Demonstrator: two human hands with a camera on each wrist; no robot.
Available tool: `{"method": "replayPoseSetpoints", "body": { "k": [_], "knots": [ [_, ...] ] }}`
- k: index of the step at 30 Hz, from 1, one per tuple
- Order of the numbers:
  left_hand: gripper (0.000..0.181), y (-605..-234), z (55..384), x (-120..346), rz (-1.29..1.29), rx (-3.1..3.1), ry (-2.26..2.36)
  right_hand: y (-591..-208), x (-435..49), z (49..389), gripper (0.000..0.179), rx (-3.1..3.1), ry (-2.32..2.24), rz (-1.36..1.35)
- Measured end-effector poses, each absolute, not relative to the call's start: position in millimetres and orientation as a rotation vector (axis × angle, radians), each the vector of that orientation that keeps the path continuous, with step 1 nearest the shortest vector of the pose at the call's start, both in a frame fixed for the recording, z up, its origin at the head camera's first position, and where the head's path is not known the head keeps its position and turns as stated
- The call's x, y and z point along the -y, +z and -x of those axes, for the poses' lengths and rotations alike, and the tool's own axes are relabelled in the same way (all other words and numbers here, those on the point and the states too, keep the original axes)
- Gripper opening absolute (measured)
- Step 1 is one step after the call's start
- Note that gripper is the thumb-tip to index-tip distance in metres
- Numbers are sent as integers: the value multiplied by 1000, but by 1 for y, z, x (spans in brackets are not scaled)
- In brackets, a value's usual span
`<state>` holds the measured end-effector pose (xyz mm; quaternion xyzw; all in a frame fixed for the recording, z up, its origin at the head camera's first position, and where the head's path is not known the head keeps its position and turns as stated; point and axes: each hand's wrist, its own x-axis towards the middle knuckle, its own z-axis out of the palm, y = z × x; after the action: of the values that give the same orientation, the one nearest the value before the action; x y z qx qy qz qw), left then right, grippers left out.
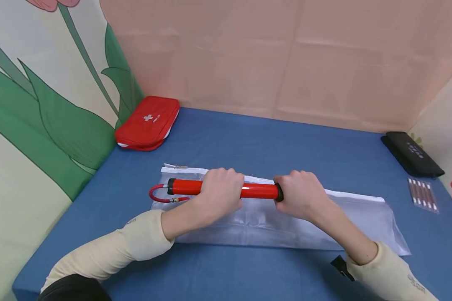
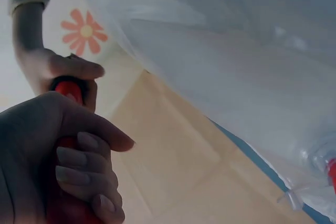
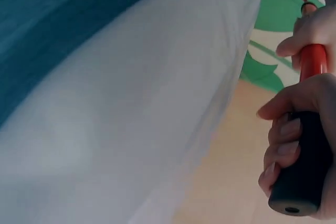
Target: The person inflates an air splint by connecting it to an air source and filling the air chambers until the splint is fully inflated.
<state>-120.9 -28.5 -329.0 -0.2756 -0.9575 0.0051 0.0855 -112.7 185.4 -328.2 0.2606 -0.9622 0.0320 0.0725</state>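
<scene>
Two bare hands on one red hand pump (image 1: 259,191) here, and in the head view it's held level above a clear plastic zip bag (image 1: 256,230) that's spread on a blue-covered desk (image 1: 286,136). Left hand (image 1: 223,190) has its grip closed round the red barrel, right hand (image 1: 299,194) is gripping the far end with the black handle (image 1: 280,192). Short red hose (image 1: 150,192) loops out of the pump's left end and doubles back underneath; can't tell if the pump is actually touching the bag. White zip strip (image 1: 355,197) runs along the bag's far edge. Back left there's a red first-aid pouch (image 1: 147,123) against the wall, and over on the right a black case (image 1: 414,154) with a little packet of brown sticks (image 1: 423,195) just beside it. Left wrist view: the left hand's fingers are curled tight on the red barrel, the right hand sits a bit further along the pump, and the bag fills the upper right. Right wrist view: the right hand is wrapped round that black handle, the left hand is up on the red part, hose curving off past it, and the cloudy-looking bag takes up most of the middle.
</scene>
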Motion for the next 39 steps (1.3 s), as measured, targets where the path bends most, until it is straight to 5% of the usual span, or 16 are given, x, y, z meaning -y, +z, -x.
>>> {"method": "replayPoseSetpoints", "body": {
  "k": [15, 39],
  "knots": [
    [30, -313, 137, 67, 736, 2932, -56, -300, -279, 127, 15, 2857, -3, -742],
    [21, -314, 123, 34, 784, 2826, 65, -317, -190, 123, 16, 2761, 3, -794]
  ]
}}
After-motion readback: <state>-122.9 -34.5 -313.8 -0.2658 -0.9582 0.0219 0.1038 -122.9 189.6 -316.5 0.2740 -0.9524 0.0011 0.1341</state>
